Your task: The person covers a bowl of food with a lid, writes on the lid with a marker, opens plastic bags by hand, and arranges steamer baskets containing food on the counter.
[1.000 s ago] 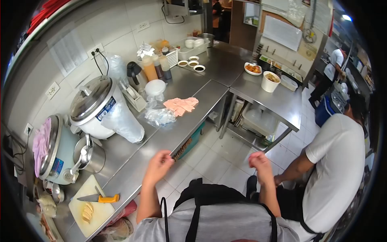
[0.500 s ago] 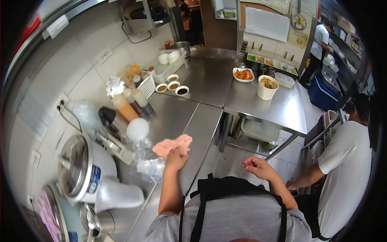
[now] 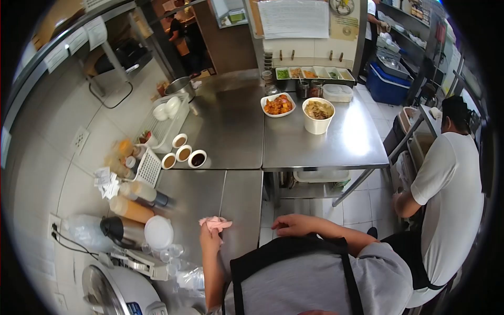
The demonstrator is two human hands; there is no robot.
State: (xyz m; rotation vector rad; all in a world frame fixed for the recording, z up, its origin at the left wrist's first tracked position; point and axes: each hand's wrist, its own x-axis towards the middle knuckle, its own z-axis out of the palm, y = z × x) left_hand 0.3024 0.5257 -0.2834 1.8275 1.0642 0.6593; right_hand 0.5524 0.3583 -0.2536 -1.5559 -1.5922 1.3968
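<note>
A crumpled pink cloth (image 3: 218, 222) is gripped in my left hand (image 3: 210, 240), over the steel counter (image 3: 242, 202). My right hand (image 3: 293, 224) is held in front of my apron near the counter's edge, with fingers loosely stretched and nothing in them. To the left of the cloth lie a round white lid (image 3: 158, 232), clear plastic cups (image 3: 171, 252) and a clear plastic bag (image 3: 191, 278). Farther up the counter sit several small sauce cups (image 3: 184, 153).
Squeeze bottles (image 3: 131, 209) and a white basket (image 3: 149, 167) line the wall. On the far table stand a paper tub of food (image 3: 318, 116) and a white bowl of food (image 3: 278, 105). A co-worker (image 3: 446, 184) bends close on my right. A rice cooker (image 3: 121, 291) sits at lower left.
My left hand has bunched up the cloth, which lay more spread out before. The view has turned to the right, and my right hand has come in closer to the counter.
</note>
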